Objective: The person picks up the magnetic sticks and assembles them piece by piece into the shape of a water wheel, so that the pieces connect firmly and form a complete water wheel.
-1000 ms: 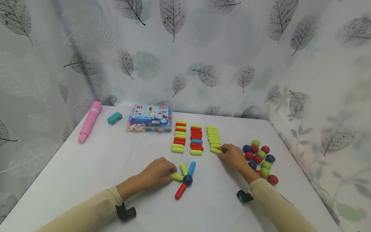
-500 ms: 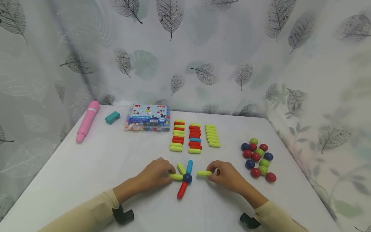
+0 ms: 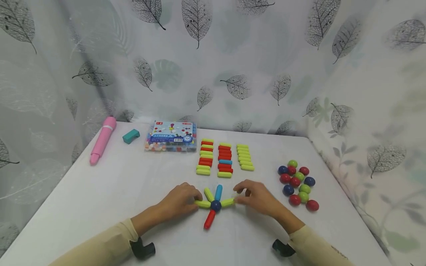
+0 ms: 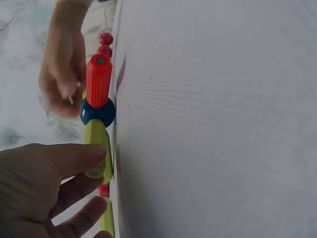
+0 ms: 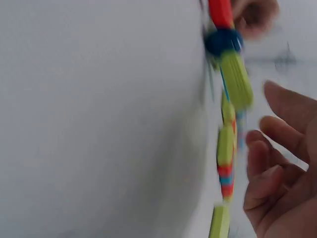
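A dark blue ball [image 3: 215, 205] on the white table has several magnetic rods standing out from it: a red rod [image 3: 209, 220], a blue rod [image 3: 218, 192] and yellow-green ones. My left hand [image 3: 179, 199] pinches the outer end of the left yellow-green rod [image 4: 95, 136] between thumb and finger. At the ball's right side a yellow-green rod [image 5: 236, 79] is attached. My right hand [image 3: 257, 197] is beside that rod's outer end, and the right wrist view shows its thumb and fingers parted, with a gap between them and the rod.
Three columns of yellow-green, red and blue rods [image 3: 225, 162] lie behind the ball. Red, blue and green balls [image 3: 294, 182] cluster at the right. Farther back are a clear box of parts [image 3: 171, 137], a teal block [image 3: 131, 136] and a pink stick [image 3: 103, 140].
My right hand took a yellow-green rod from the right column and brought it to the ball's right side, where it is now attached. The hand has let go. My left hand stays put.
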The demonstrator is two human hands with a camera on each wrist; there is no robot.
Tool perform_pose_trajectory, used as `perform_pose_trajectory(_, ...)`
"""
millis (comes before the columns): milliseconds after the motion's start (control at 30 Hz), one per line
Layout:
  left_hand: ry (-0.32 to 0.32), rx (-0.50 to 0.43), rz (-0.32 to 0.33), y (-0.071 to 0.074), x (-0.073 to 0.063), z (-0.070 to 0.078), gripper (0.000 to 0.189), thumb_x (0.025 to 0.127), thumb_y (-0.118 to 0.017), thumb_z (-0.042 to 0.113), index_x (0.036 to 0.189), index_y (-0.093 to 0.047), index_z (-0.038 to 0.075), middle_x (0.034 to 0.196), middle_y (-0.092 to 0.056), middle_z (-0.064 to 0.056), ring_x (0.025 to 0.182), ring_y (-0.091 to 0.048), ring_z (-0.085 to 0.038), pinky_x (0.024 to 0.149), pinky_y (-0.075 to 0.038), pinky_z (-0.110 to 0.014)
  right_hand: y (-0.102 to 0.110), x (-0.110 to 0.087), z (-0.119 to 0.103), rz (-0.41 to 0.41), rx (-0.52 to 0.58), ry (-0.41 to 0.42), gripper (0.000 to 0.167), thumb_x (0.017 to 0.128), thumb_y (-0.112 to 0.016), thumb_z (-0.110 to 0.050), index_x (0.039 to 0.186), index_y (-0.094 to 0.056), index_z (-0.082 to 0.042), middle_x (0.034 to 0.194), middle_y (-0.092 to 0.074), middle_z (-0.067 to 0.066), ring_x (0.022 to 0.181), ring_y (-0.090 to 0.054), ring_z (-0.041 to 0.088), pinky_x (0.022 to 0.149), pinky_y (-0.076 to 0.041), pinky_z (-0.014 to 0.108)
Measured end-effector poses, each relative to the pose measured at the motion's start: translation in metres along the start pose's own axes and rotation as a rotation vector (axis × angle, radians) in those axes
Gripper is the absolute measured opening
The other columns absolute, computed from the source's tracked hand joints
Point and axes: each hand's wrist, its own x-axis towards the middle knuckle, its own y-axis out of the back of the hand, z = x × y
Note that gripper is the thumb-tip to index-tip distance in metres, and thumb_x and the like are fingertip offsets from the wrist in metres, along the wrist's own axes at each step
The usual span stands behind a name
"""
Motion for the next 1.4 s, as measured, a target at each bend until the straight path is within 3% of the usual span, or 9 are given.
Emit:
perform_pose_trajectory(167,0.037,-0.017,-0.013,0.001,-0.003,0.003,0.022,0.085,-0.082,0.016,0.106,-0.077,0.017,0.095,-0.072,0.011,0.093,-0.056,-0.009,0.082,-0.053,-0.029,0.028,0.036,0.030,0.205,-0.037,-0.129,0.033,0.095,-0.073,-0.020,0.124,-0.068,-0.007,0.120,-0.065,0.012,0.100,-0.060,0.028,0.085,-0.055,0.042)
perform_pose_trajectory(300,0.027,-0.048,-0.029,-0.001,-0.005,0.007,0.022,0.084,-0.083,0.019,0.105,-0.077,0.018,0.093,-0.071,0.012,0.092,-0.055,-0.007,0.080,-0.051,-0.027,0.033,0.055,0.053,0.187,-0.118,-0.203,0.035,0.094,-0.071,-0.016,0.127,-0.067,-0.004,0.123,-0.064,0.018,0.111,-0.060,0.034,0.099,-0.051,0.051)
perform_pose_trajectory(500,-0.010,-0.048,-0.037,-0.001,-0.008,0.014,0.023,0.083,-0.085,0.023,0.104,-0.077,0.017,0.091,-0.070,0.013,0.090,-0.054,-0.006,0.077,-0.049,-0.025,0.030,0.062,0.065,0.170,-0.151,-0.247,0.030,0.090,-0.075,-0.016,0.118,-0.069,-0.005,0.115,-0.067,0.015,0.105,-0.061,0.031,0.097,-0.052,0.050)
perform_pose_trajectory(600,-0.007,-0.042,-0.031,0.000,-0.010,0.016,0.024,0.083,-0.086,0.026,0.104,-0.077,0.018,0.090,-0.071,0.014,0.089,-0.054,-0.005,0.076,-0.049,-0.024,0.028,0.056,0.059,0.163,-0.141,-0.246,0.026,0.091,-0.074,-0.018,0.114,-0.069,-0.007,0.111,-0.068,0.011,0.099,-0.060,0.027,0.091,-0.054,0.045)
perform_pose_trajectory(733,-0.010,-0.036,-0.033,0.001,-0.011,0.018,0.025,0.083,-0.086,0.028,0.104,-0.077,0.018,0.090,-0.071,0.015,0.088,-0.054,-0.005,0.075,-0.048,-0.023,0.022,0.024,0.039,0.139,-0.052,-0.195,0.021,0.090,-0.075,-0.019,0.109,-0.070,-0.011,0.099,-0.068,0.004,0.086,-0.058,0.021,0.073,-0.054,0.033)
perform_pose_trajectory(933,0.005,0.000,-0.033,0.002,-0.011,0.018,0.026,0.082,-0.086,0.029,0.104,-0.078,0.018,0.089,-0.071,0.015,0.086,-0.053,-0.004,0.074,-0.047,-0.024,-0.006,-0.022,0.003,-0.002,0.046,-0.052,0.014,0.086,-0.079,-0.018,0.098,-0.072,-0.016,0.082,-0.062,-0.005,0.077,-0.055,0.016,0.060,-0.049,0.024)
perform_pose_trajectory(1133,0.026,-0.009,-0.044,0.001,-0.012,0.019,0.025,0.083,-0.086,0.029,0.103,-0.078,0.018,0.089,-0.071,0.015,0.086,-0.052,-0.003,0.073,-0.046,-0.024,-0.029,-0.030,-0.012,-0.034,0.044,-0.019,0.014,0.085,-0.079,-0.016,0.097,-0.072,-0.017,0.082,-0.062,-0.009,0.077,-0.055,0.014,0.062,-0.049,0.021)
perform_pose_trajectory(1400,0.025,0.001,-0.039,0.000,-0.013,0.019,0.024,0.082,-0.086,0.029,0.102,-0.078,0.019,0.088,-0.071,0.016,0.086,-0.051,-0.003,0.074,-0.045,-0.024,-0.033,-0.032,-0.012,-0.027,0.053,-0.020,0.015,0.086,-0.080,-0.014,0.098,-0.072,-0.017,0.085,-0.064,-0.009,0.078,-0.055,0.014,0.062,-0.050,0.021)
